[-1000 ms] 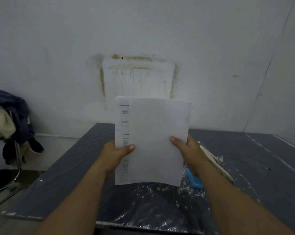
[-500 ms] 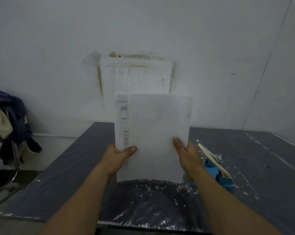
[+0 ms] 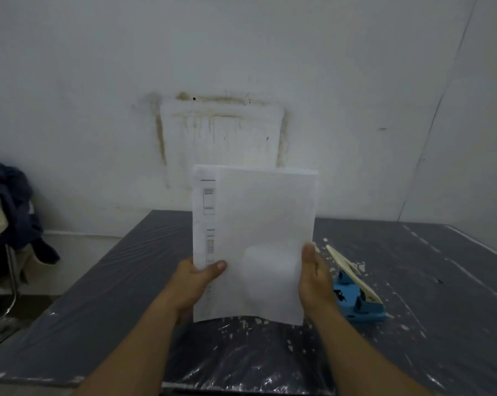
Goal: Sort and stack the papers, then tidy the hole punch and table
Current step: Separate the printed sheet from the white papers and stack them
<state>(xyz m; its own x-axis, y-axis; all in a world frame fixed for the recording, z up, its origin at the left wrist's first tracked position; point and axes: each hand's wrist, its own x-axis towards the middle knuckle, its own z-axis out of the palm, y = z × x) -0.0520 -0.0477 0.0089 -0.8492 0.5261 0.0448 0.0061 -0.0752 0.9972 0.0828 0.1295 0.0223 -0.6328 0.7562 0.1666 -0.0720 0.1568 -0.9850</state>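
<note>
Both hands hold the papers point(image 3: 258, 241) upright above the near part of the table point(image 3: 121, 281), lower edge just over the surface, likely so the sheets can be tapped square: a printed sheet at the back sticks out to the left of the blank front one. The left hand point(image 3: 197, 284) pinches the left edge, thumb in front; the right hand point(image 3: 313, 278) clasps the right edge. The blue hole punch point(image 3: 355, 292) sits on the table just right of the right hand. Compared with a second ago, the right thumb has slid from the front face to the edge.
</note>
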